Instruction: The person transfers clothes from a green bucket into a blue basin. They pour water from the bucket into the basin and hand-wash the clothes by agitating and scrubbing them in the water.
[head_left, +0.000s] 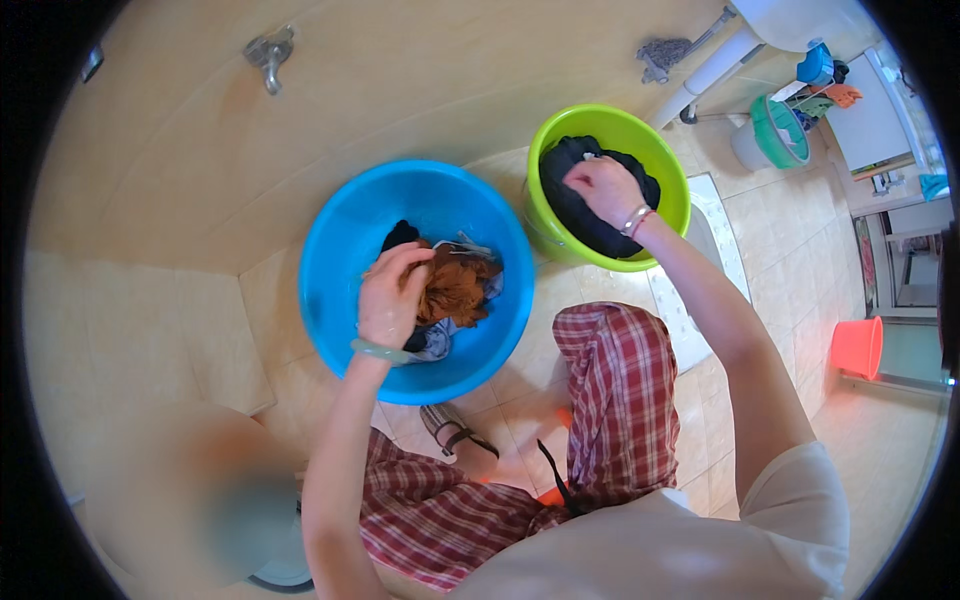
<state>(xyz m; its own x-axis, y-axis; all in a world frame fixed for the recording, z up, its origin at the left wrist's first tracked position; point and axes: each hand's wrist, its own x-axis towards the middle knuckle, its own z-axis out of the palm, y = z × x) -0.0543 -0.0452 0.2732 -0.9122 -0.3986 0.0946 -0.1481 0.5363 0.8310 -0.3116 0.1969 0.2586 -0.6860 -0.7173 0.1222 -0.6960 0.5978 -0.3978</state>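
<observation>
My left hand [392,295] hovers over a wide blue plastic basin [335,225], fingers curved and apart, with nothing seen in it. Close by its fingertips lies a crumpled brown cloth [455,290]. Dark and pale blue-grey clothes show around that cloth in the basin. Inside the lime-green bucket [545,225] to the right, my right hand [605,190] has its fingers curled closed on a black garment [600,228]. The fingertips are partly hidden, and a small white bit shows beside them. A pale green bangle circles my left wrist.
A wall tap [270,60] juts out at the upper left. A white floor fixture [715,240] lies right of the bucket. Farther off stand a green-and-white pail [775,135] with things in it and a coral bucket [857,347]. A blurred rounded object fills the lower left.
</observation>
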